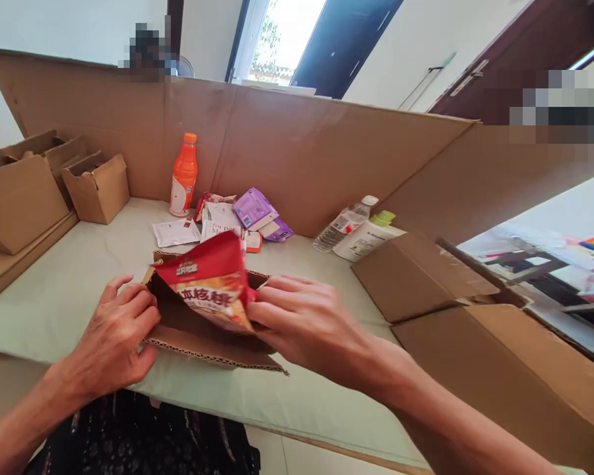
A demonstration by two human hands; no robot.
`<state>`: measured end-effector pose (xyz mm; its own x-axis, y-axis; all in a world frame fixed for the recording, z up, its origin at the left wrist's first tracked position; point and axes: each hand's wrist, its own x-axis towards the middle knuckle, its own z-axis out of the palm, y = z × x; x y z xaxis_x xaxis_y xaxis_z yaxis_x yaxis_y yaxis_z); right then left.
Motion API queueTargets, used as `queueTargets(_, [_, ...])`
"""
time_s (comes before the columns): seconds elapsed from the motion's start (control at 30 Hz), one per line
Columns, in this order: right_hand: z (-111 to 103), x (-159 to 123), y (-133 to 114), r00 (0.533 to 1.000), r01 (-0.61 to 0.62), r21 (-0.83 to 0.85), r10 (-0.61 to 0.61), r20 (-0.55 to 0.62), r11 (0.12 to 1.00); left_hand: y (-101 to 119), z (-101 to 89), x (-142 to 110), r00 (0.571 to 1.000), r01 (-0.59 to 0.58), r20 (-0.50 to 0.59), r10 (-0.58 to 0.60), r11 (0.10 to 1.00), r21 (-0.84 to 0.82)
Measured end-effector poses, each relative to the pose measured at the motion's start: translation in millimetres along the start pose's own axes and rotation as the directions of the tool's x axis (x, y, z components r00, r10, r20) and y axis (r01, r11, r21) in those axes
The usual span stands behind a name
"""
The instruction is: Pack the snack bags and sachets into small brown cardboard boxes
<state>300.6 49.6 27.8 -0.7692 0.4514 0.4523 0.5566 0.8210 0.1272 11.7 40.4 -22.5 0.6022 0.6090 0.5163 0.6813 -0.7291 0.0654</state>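
An open cardboard box (202,346) stands close to me at the table's front edge. My left hand (121,326) is closed on its left rim, fingers curled over the edge. Pinched in my right hand (297,313) is a red snack bag with Chinese lettering (208,274), tilted and partly inside the box opening. Beyond the box lie a white sachet (177,233), a purple packet (254,210) and other small packets, with an orange bottle (184,178) upright behind them. The bag hides much of the box's inside.
Cardboard boxes stand at the left (22,198), with a smaller box (99,188) beside them. A clear plastic bottle (344,224) and a white bottle with a green cap (366,239) lean at the right, near more boxes (495,369). A tall cardboard wall (287,152) closes off the back.
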Motion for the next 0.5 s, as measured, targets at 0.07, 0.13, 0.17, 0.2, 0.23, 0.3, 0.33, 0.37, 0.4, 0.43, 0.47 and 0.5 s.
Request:
queueTargets(0.07, [16, 6, 3, 0.978, -0.023, 0.082, 0.005, 0.209, 0.996, 2, -1.3, -2, 1.0, 0.021, 0.0, -0.021, 0.999, 0.026])
queueTargets(0.13, [26, 10, 7, 0.921, -0.076, 0.261, -0.033, 0.389, 0.962, 3, -1.8, -6, 0.999, 0.03, -0.013, -0.03, 0.999, 0.035])
queueTargets(0.17, [28, 12, 9, 0.887, -0.108, 0.364, -0.076, 0.456, 0.925, 3, -1.8, -8, 0.999, 0.03, -0.012, -0.03, 0.999, 0.034])
queueTargets(0.2, [28, 15, 11, 0.854, -0.145, 0.449, -0.117, 0.506, 0.882, 2, -1.7, -10, 1.0, 0.03, -0.006, -0.03, 0.999, 0.031])
queueTargets(0.23, [27, 17, 12, 0.825, -0.188, 0.497, -0.139, 0.548, 0.847, 1, -1.8, -11, 1.0, 0.028, 0.005, -0.028, 0.999, 0.026])
queueTargets(0.3, [24, 23, 13, 0.77, -0.291, 0.451, -0.073, 0.634, 0.844, -1, -2.1, -13, 0.999, 0.017, 0.038, -0.017, 1.0, 0.008])
queueTargets(0.33, [23, 27, 12, 0.736, -0.341, 0.367, 0.003, 0.677, 0.865, -2, -2.5, -13, 0.998, 0.008, 0.056, -0.007, 1.0, -0.005])
queueTargets(0.37, [24, 32, 11, 0.696, -0.383, 0.264, 0.088, 0.713, 0.885, -3, -2.8, -12, 0.998, -0.002, 0.063, 0.003, 1.0, -0.019])
queueTargets(0.4, [27, 37, 9, 0.656, -0.41, 0.161, 0.167, 0.736, 0.898, -3, -3.1, -11, 0.997, -0.01, 0.071, 0.013, 0.999, -0.032])
queueTargets(0.43, [31, 43, 6, 0.626, -0.419, 0.076, 0.227, 0.746, 0.905, -3, -3.2, -10, 0.997, -0.017, 0.079, 0.02, 0.999, -0.044])
queueTargets(0.47, [36, 49, 4, 0.602, -0.415, 0.016, 0.262, 0.754, 0.91, -3, -2.9, -9, 0.996, -0.021, 0.081, 0.025, 0.998, -0.055])
queueTargets(0.5, [41, 55, 2, 0.583, -0.4, -0.022, 0.273, 0.765, 0.916, -3, -2.3, -8, 0.997, -0.022, 0.079, 0.027, 0.998, -0.063])
